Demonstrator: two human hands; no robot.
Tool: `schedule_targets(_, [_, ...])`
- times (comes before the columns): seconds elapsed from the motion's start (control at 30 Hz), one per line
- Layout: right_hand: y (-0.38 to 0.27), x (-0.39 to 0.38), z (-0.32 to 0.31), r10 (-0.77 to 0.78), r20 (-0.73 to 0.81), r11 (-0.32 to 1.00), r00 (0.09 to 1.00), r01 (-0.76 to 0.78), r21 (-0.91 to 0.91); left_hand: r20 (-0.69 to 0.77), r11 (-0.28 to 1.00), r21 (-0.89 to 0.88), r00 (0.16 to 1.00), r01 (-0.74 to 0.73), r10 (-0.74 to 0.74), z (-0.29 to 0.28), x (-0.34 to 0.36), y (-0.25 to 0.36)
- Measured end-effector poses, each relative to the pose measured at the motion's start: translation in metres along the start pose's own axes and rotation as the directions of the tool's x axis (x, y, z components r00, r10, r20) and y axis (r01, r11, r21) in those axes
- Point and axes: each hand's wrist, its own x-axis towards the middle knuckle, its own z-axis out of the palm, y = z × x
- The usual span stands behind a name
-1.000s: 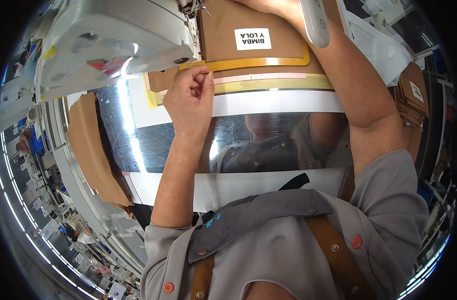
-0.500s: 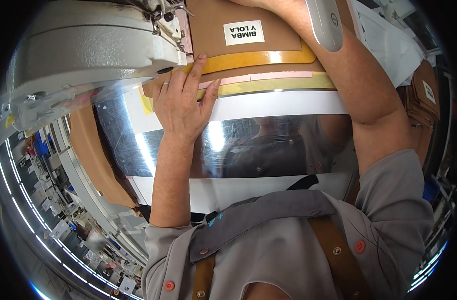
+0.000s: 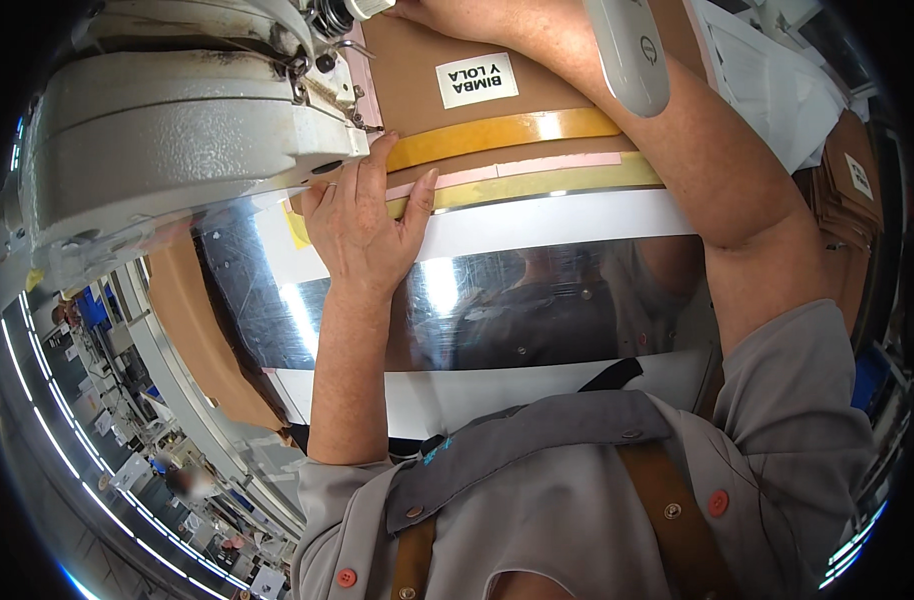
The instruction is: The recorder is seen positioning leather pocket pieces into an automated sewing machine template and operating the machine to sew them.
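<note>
Fingers of the left hand (image 3: 362,225) lie flat and spread on the flat brown leather-like piece (image 3: 497,115), right by the needle part of the big grey sewing machine (image 3: 177,120). The hand pinches nothing; it only presses down. The brown piece lies on the shiny metal table top (image 3: 537,310), under the machine head and across the top of the view. A yellow strip (image 3: 507,130), a thin pink strip (image 3: 557,163) and a dull yellow-green strip (image 3: 567,180) run along its near edge. A white sticker with dark print (image 3: 477,80) sits on it.

The right hand (image 3: 457,15) rests on the far part of the brown piece, at the top edge of the view. Most of it is cut off, so I cannot tell if its fingers are spread or closed. A grey rounded handle-like part (image 3: 627,50) hangs in front of the right forearm.

The brown piece looks thin, light and bendy, and a bit stiff like card. It will likely slide easily on the slick metal. A flat press near the edge, close to the needle, should hold it best, with fingertips kept off the needle.

No box or bin is seen near the hands. A stack of brown pieces (image 3: 847,190) lies at the right, and one more brown sheet (image 3: 197,330) at the left.
</note>
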Motion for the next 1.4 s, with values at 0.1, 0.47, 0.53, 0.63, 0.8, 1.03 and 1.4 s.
schedule_targets(0.1, [-0.006, -0.001, -0.008, -0.012, 0.059, 1.0, 0.998, 0.012, -0.002, -0.042, 0.999, 0.002, 0.998, -0.043, 0.044, 0.002, 0.001, -0.002])
schedule_targets(0.47, [-0.01, -0.006, -0.007, 0.138, 0.162, 0.99, 0.977, -0.139, -0.007, 0.094, 1.0, 0.017, 0.996, -0.005, 0.004, -0.005, 0.003, -0.003])
schedule_targets(0.53, [-0.007, -0.006, -0.003, 0.116, 0.14, 0.992, 0.983, -0.121, 0.022, 0.102, 1.0, 0.026, 0.995, -0.002, -0.001, -0.003, 0.001, -0.006])
schedule_targets(0.63, [0.001, -0.005, 0.0, -0.104, 0.09, 0.994, 0.991, 0.107, -0.037, 0.014, 0.996, 0.054, 0.997, -0.07, 0.069, 0.001, -0.001, -0.009])
schedule_targets(0.8, [0.001, -0.004, 0.008, -0.112, 0.116, 0.993, 0.987, 0.115, -0.021, 0.007, 0.999, 0.004, 0.999, -0.041, 0.041, 0.004, -0.001, -0.009])
schedule_targets(1.03, [0.005, -0.005, 0.008, -0.23, 0.007, 0.97, 0.973, 0.23, -0.083, 0.005, 1.0, 0.007, 1.0, -0.011, 0.011, 0.003, -0.005, -0.008])
schedule_targets(1.4, [0.008, 0.007, 0.034, -0.194, -0.05, 0.98, 0.98, 0.195, 0.023, 0.0, 0.995, -0.087, 0.999, 0.049, -0.049, 0.001, -0.007, -0.009])
